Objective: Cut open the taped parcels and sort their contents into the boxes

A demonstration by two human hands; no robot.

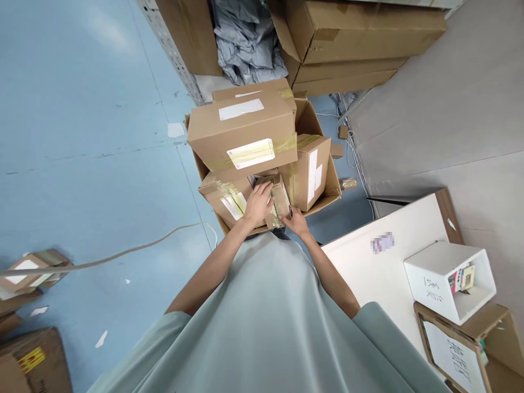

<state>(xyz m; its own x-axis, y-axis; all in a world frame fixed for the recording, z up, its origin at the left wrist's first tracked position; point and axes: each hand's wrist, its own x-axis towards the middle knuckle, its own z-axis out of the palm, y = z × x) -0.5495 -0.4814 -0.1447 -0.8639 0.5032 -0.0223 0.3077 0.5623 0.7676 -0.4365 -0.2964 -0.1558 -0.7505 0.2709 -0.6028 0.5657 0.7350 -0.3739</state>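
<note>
1. At 8 o'clock, a pale cable (pixel 135 251) crosses the blue floor (pixel 102 196), which gives you your widest side room; mind your feet.
2. At 9 o'clock, the taped carton (pixel 219 191) sits close by your left knuckles, so lift them over its edge.
3. At 11 o'clock, the large labelled carton (pixel 241 134) limits reach on the far side.
4. Your left hand (pixel 259 203) rests with bent fingers on the small taped box (pixel 280 201), at the near side of the open carton (pixel 333 184); spread the pressure evenly.
5. Your right hand (pixel 295 221) touches its near right corner. Your hands are narrowly set around the box; I cannot tell how firmly.
6. At 2 o'clock, the upright carton (pixel 317 174) leaves little finger room.
7. At 4 o'clock, the white table (pixel 368 267) flanks your right elbow.
</note>
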